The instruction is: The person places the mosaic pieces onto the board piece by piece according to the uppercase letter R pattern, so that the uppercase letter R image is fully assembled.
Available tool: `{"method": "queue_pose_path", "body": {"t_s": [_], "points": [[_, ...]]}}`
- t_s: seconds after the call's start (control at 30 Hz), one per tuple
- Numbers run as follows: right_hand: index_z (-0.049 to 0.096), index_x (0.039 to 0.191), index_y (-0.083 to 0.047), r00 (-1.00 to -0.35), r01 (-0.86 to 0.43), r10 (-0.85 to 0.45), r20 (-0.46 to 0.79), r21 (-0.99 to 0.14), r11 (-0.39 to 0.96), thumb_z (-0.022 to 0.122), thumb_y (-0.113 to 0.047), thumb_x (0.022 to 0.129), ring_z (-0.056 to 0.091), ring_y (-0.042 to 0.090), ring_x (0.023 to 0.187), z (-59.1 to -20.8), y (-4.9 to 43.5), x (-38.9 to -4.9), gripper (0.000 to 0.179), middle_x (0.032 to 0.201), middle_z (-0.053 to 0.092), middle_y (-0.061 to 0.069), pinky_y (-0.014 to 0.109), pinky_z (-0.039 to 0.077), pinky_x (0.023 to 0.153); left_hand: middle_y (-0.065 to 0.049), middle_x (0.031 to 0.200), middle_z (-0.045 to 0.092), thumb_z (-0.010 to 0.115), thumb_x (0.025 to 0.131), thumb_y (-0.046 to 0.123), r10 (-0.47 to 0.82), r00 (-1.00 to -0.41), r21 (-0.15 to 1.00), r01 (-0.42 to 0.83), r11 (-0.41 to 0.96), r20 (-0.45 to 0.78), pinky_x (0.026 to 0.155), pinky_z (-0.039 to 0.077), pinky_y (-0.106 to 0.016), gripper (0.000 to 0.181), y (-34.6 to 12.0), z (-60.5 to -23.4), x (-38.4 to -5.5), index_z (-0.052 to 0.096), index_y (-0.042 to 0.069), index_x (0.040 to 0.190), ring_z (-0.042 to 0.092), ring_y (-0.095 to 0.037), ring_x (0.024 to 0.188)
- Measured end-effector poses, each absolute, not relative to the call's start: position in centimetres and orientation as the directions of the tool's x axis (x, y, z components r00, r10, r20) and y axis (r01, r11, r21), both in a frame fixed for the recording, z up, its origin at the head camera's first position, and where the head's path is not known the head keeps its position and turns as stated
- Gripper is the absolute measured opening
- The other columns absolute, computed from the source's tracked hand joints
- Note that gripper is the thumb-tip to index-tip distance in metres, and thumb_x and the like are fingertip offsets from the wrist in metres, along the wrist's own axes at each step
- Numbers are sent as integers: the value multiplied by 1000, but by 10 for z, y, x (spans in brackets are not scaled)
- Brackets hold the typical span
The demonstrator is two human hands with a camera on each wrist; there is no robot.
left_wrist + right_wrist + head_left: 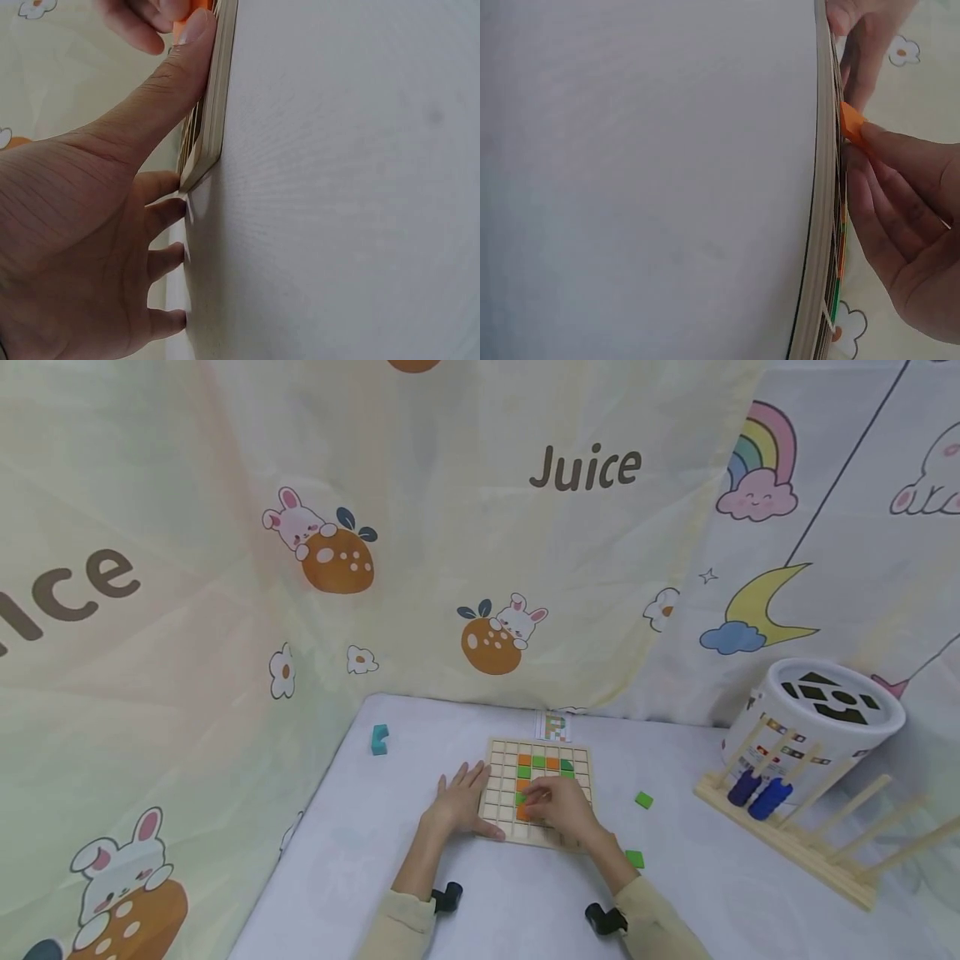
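A square wooden grid board [497,781] lies on the table with orange and green tiles set in its cells. My left hand [456,803] rests at its left edge, fingers spread on the tabletop and thumb over the near edge. In the left wrist view, the thumb [161,90] lies along the board's rim. My right hand [561,806] is over the middle of the board. Between its thumb and fingers it pinches an orange tile [853,124], which stands tilted with its lower edge at the board's surface. Part of the tile pattern is hidden beneath this hand.
A small pattern card [553,727] lies behind the board. Two loose green tiles [643,799] are to the right, and a teal block [379,739] sits at back left. At the right stand a white bucket [810,718] and a wooden peg rack [795,839] with blue pieces.
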State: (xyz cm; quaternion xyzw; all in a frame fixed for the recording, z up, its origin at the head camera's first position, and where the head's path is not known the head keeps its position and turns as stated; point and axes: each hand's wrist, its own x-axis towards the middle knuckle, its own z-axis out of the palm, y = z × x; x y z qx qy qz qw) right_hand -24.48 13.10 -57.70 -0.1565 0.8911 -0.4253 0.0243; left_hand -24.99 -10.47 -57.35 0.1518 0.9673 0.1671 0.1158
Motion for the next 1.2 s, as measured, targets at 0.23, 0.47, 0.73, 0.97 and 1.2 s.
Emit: {"method": "queue_pose_path", "body": {"t_s": [0.23, 0.47, 0.73, 0.97, 1.2], "points": [[81, 96, -15, -948, -252, -315, 52, -725, 641, 88, -9, 84, 67, 6, 77, -575, 126, -245, 15, 83, 74, -9, 25, 58, 70, -9, 173, 23, 90, 66, 67, 320, -930, 363, 239, 901, -181, 123, 13, -71, 132, -105, -580, -252, 26, 11, 166, 14, -37, 160], [80, 92, -15, -951, -239, -305, 44, -731, 639, 89, -5, 81, 67, 7, 75, -573, 125, -244, 17, 81, 74, -6, 24, 58, 69, -9, 173, 21, 90, 64, 68, 315, -935, 365, 240, 900, -163, 123, 10, -71, 134, -104, -592, -255, 24, 11, 167, 11, -37, 160], [80, 97, -13, -956, -248, -281, 79, -726, 642, 88, -5, 82, 68, 6, 77, -570, 132, -241, 19, 85, 75, -6, 27, 59, 71, -11, 172, 25, 90, 65, 67, 323, -930, 371, 242, 896, -173, 123, 13, -71, 132, -104, -578, -252, 27, 9, 166, 15, -39, 160], [81, 99, -13, -973, -218, -203, 109, -722, 657, 86, -13, 87, 68, 5, 78, -564, 147, -242, 14, 85, 74, -9, 27, 59, 73, -6, 174, 19, 89, 63, 70, 307, -937, 353, 233, 906, -169, 123, 9, -71, 136, -104, -597, -261, 22, 15, 168, 9, -35, 161], [80, 100, -10, -976, -215, -169, 136, -709, 671, 85, -15, 89, 72, 10, 80, -560, 170, -241, 13, 87, 76, -7, 33, 61, 75, -5, 174, 19, 90, 62, 71, 311, -936, 354, 238, 904, -163, 123, 10, -71, 137, -105, -601, -262, 22, 15, 168, 9, -34, 161]]}}
